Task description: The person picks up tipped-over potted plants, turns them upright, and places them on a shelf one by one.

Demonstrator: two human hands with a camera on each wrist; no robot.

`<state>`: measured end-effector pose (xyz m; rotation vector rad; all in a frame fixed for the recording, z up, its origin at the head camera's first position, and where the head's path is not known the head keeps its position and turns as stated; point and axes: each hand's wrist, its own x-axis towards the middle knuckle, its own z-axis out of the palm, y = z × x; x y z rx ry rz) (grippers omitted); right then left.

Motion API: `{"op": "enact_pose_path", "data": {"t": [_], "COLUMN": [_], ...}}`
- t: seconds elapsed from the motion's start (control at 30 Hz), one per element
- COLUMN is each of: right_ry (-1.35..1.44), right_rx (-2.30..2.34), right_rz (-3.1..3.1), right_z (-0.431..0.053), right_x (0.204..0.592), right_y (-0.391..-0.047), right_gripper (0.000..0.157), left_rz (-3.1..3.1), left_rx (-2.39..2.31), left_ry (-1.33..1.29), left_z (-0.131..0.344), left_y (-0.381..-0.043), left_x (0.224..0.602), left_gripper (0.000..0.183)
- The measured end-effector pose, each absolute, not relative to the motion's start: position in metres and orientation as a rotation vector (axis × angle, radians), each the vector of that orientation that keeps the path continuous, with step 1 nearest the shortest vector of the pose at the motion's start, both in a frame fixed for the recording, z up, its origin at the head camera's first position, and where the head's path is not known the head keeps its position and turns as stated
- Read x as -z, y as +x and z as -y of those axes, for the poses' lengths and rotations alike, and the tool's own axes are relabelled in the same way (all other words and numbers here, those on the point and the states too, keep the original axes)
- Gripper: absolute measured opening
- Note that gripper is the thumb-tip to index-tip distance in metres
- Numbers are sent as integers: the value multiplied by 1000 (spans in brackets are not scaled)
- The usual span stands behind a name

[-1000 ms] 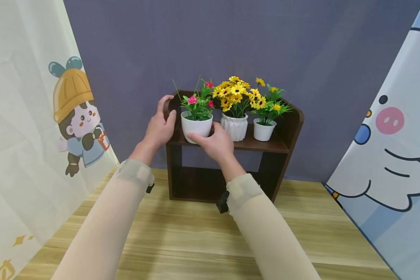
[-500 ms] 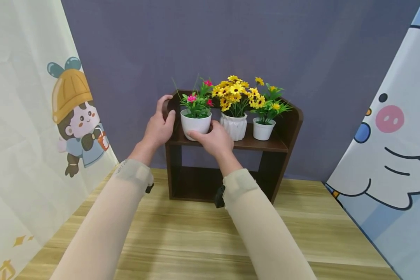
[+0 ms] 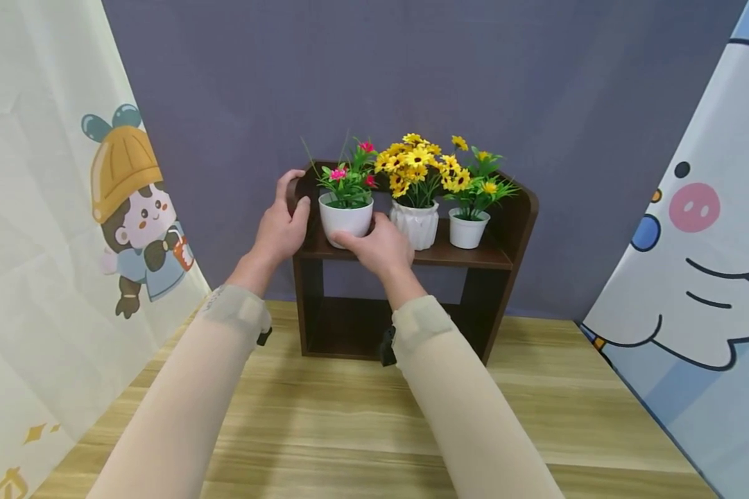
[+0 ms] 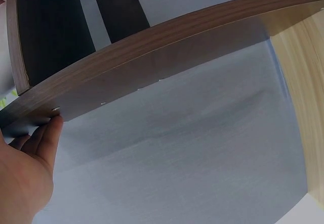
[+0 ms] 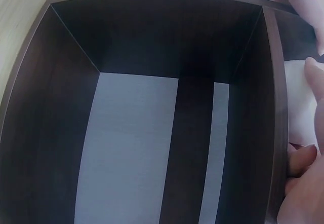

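Note:
My right hand (image 3: 383,246) holds a white flowerpot (image 3: 345,218) with small pink flowers and grassy leaves, thumb across its front and the fingers round its right side. The pot stands at the left end of the upper level of a dark brown two-level shelf (image 3: 455,260). My left hand (image 3: 279,232) grips the shelf's left side panel near the top, its thumb at the panel's front edge. In the left wrist view, fingers (image 4: 49,138) press against the panel's outer face. The right wrist view shows part of the white pot (image 5: 299,102) under my right thumb.
Beside the held pot stands a ribbed white vase of yellow flowers (image 3: 417,225), then a small white pot of yellow flowers (image 3: 467,230). The shelf stands on a wood-grain table (image 3: 349,416) against a grey-blue backdrop (image 3: 412,69). Printed cloths hang at both sides.
My right hand and the pink-flowered pot have shifted slightly back and left on the upper level. My left hand keeps its grip on the side panel. The head view has shifted slightly.

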<state>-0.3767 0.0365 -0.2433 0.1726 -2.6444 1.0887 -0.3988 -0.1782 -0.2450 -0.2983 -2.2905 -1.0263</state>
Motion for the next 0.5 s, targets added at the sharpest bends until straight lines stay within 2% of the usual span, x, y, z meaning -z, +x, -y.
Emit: {"op": "enact_pose_path", "data": {"t": [0.27,0.5], "right_ry": [153,155], "right_rx": [-1052,-1061], "right_rz": [2673,2659], "right_z": [-37,-37], "right_x": [242,245], "right_y": [-377,-375], "right_gripper": [92,101], "left_rz": [2283,2286], "left_rx": [1026,1027], "left_ry": [-305,-307], "left_z": [176,176], "left_y": [-400,-399], "left_x": [245,244], "left_gripper": [52,51]}}
